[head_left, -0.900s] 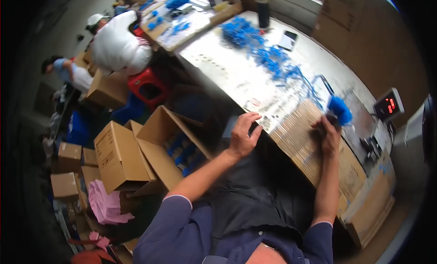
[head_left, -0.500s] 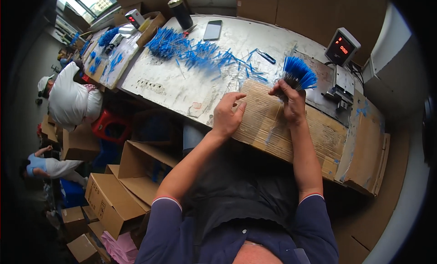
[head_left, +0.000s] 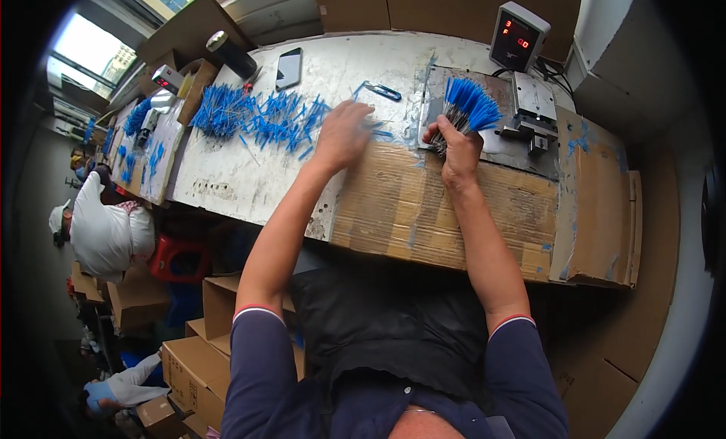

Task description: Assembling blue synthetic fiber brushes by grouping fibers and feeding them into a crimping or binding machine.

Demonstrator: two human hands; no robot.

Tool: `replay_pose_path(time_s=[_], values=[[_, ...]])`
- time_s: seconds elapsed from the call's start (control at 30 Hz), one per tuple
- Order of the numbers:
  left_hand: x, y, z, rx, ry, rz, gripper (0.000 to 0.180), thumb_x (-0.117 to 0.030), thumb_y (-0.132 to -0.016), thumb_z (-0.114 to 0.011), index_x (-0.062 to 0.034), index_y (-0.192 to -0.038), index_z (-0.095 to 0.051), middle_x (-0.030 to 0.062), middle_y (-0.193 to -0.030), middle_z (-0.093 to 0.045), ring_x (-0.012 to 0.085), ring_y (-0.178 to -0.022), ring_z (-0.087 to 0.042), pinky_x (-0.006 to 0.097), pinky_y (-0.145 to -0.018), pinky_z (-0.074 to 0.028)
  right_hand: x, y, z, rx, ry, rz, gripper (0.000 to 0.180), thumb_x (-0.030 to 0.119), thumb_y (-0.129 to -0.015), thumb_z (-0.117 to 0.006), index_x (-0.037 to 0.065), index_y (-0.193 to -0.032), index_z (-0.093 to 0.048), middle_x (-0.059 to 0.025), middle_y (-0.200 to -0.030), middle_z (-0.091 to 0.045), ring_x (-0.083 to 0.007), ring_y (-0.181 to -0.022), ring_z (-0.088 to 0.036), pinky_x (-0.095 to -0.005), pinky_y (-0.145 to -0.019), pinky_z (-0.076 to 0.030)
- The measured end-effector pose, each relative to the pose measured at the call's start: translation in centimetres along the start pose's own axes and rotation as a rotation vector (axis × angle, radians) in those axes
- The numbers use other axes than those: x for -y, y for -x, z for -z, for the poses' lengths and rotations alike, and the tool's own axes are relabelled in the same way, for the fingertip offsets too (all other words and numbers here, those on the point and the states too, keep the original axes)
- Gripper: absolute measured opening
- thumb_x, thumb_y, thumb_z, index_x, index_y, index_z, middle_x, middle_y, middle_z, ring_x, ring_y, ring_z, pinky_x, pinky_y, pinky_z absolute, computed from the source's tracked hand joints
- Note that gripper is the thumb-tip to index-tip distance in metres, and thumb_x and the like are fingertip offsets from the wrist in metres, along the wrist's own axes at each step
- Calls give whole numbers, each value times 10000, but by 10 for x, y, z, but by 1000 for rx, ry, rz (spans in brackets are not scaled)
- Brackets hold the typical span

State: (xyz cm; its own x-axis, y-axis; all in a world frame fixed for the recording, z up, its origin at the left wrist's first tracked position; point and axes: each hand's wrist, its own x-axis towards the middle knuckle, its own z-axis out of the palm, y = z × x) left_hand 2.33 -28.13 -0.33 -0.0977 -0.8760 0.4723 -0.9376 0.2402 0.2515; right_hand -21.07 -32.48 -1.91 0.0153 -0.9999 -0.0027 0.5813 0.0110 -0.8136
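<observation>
A fanned bundle of thin metal pins with blue ends (head_left: 470, 106) is gripped in my right hand (head_left: 459, 150), blue ends pointing up and away. My right hand is above the cardboard sheet (head_left: 446, 220), beside a small metal fixture (head_left: 533, 110). My left hand (head_left: 344, 136) reaches over the table at the near right end of the loose blue-ended pins (head_left: 283, 117). Its fingers look stretched out, though motion blurs them, and a few loose pins lie by them. A larger heap of the same pins (head_left: 223, 110) lies farther left.
Behind the fixture stands a box with a red digital display (head_left: 520, 37). A blue-handled tool (head_left: 383, 91), a phone (head_left: 289, 68) and a dark flask (head_left: 231, 55) lie along the far side. Cartons (head_left: 193, 371) stand at left; a person in white (head_left: 113, 231) works beyond.
My left hand has moved from the cardboard's edge forward to the loose pins. My right hand still holds the bundle. The whole view has shifted, bringing the table's far side nearer.
</observation>
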Motion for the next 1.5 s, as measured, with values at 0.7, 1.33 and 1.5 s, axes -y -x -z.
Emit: replay_pose_path(time_s=[0.7,1.33,1.5], values=[[136,29,42,116,-333,-9,119,-63,-890,-658,-40,-1001,-621,148,-1105,-649,342,-1206,-567,424,-1053,-440,4,4,-7,-34,74,-20,111,39,-904,-674,-15,-807,-680,-88,-714,-692,-187,-589,-644,-321,-583,-525],[113,23,30,134,-263,162,362,-357,-976,-588,-101,-1219,-666,116,-1322,-610,267,-1350,-479,472,-1180,-275,-3,3,-3,11,160,31,91,37,-910,-691,-12,-834,-681,-91,-744,-691,-212,-621,-665,-341,-600,-550],[171,33,34,16,-549,110,218,-186,-939,-616,-46,-1097,-670,128,-1139,-678,287,-1166,-599,445,-1129,-370,-1,5,-8,0,186,14,81,41,-918,-686,-11,-857,-677,-88,-744,-687,-209,-624,-663,-336,-613,-547]])
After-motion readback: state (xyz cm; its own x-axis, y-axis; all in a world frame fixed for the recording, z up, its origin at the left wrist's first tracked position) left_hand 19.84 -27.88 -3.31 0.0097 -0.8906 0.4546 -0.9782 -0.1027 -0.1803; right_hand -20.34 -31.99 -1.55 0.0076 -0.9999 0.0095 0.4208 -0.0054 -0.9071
